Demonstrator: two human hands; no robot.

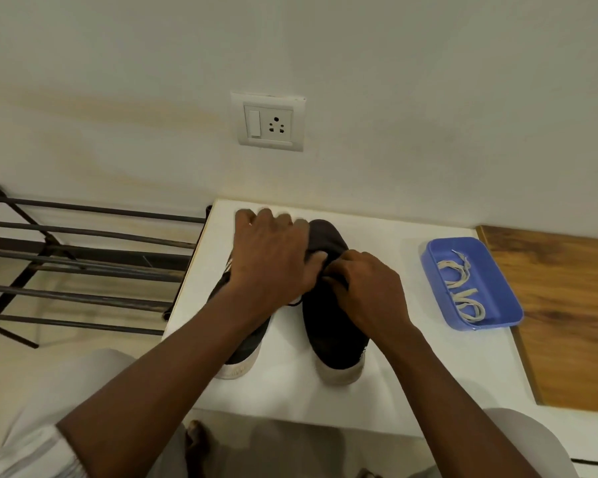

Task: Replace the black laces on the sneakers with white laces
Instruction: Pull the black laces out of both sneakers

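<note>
Two dark sneakers with white soles stand side by side on the white table (411, 339), heels toward me. My left hand (270, 260) covers the front of the left sneaker (242, 343). Its fingers bend down out of sight and its thumb reaches across to the lace area of the right sneaker (332, 336). My right hand (366, 294) sits on the right sneaker with curled fingers, pinching its black lace (337, 281). A dark lace end (295, 302) hangs between the shoes. White laces (461, 288) lie in a blue tray (497, 270) at the right.
A dark metal shoe rack (83, 257) stands left of the table. A wooden surface (567, 305) adjoins the table on the right. The wall with a switch socket (269, 123) rises right behind the table. My legs are below the table's near edge.
</note>
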